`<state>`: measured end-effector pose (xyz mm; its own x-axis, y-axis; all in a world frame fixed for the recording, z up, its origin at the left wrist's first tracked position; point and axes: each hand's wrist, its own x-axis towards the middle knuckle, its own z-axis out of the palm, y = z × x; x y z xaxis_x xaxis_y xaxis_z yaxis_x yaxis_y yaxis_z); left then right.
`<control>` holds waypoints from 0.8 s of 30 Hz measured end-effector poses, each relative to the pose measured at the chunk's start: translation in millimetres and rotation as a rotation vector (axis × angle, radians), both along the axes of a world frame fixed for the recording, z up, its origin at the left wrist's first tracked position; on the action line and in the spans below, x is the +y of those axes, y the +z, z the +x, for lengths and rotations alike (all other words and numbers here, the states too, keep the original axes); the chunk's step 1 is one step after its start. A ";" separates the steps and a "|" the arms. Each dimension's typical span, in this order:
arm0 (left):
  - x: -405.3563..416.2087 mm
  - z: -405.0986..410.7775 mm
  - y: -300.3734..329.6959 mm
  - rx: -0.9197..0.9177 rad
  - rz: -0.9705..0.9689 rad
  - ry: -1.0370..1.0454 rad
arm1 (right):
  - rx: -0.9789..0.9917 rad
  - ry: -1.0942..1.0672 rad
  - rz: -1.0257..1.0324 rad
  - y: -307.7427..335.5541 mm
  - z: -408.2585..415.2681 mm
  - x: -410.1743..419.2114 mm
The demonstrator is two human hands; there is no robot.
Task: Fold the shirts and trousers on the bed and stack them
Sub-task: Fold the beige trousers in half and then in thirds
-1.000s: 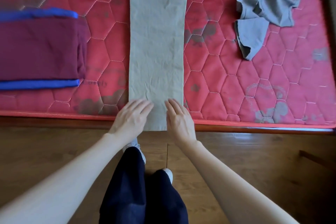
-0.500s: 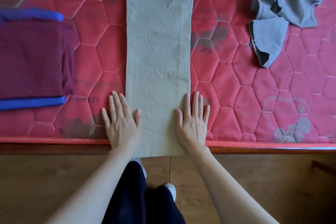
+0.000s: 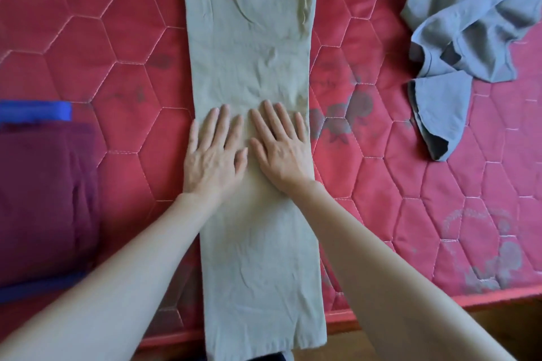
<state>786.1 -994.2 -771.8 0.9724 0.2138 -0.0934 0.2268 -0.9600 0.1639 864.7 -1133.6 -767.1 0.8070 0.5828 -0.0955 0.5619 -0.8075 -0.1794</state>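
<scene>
Trousers (image 3: pixel 249 67) in pale khaki lie flat on the red quilted bed (image 3: pixel 410 184), already doubled leg on leg, their long axis running straight away from the person with the hem hanging just over the near edge. From the head view both palms press flat, fingers straight, gripping nothing — left hand (image 3: pixel 215 152) and right hand (image 3: pixel 281 149) side by side at mid-length, equally near. Likely next fold: hem carried away toward the waist, along that axis — folded maroon-and-blue stack (image 3: pixel 44 199) waits left, crumpled grey shirt (image 3: pixel 469 23) right.

A red quilted mattress (image 3: pixel 123 47) with a stitched hexagon pattern and faded grey prints; a strip of wooden floor (image 3: pixel 498 328) shows along its near edge.
</scene>
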 end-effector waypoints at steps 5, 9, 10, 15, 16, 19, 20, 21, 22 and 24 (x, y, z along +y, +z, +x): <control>3.6 -12.9 8.3 0.060 -0.084 0.345 | 0.086 -0.401 -0.070 3.0 3.6 -28.3; 17.2 16.3 19.5 -0.055 -0.061 0.284 | -0.011 -0.366 0.039 18.6 13.6 -2.8; 20.3 29.8 19.9 -0.104 -0.033 0.148 | -0.020 -0.288 0.101 21.8 22.4 12.2; 41.7 111.6 7.0 -0.037 0.032 -0.028 | 0.065 -0.077 0.179 12.8 91.6 92.3; 47.8 120.9 3.9 -0.005 0.023 0.016 | 0.049 -0.067 0.132 8.7 103.6 97.7; 59.6 121.3 -0.6 -0.006 -0.025 0.119 | -0.011 -0.059 0.048 -0.8 126.6 85.5; 60.8 116.1 -1.0 -0.018 -0.050 0.175 | -0.029 -0.100 0.030 -2.3 129.2 76.1; 61.3 109.7 -1.2 -0.025 -0.066 0.240 | -0.039 -0.168 0.010 -3.4 130.3 66.0; 61.2 103.7 -0.9 -0.024 -0.072 0.300 | -0.032 -0.254 -0.010 -4.8 130.5 55.8; 60.0 96.8 2.1 0.011 -0.085 0.371 | 0.023 -0.437 -0.044 -6.7 129.2 36.6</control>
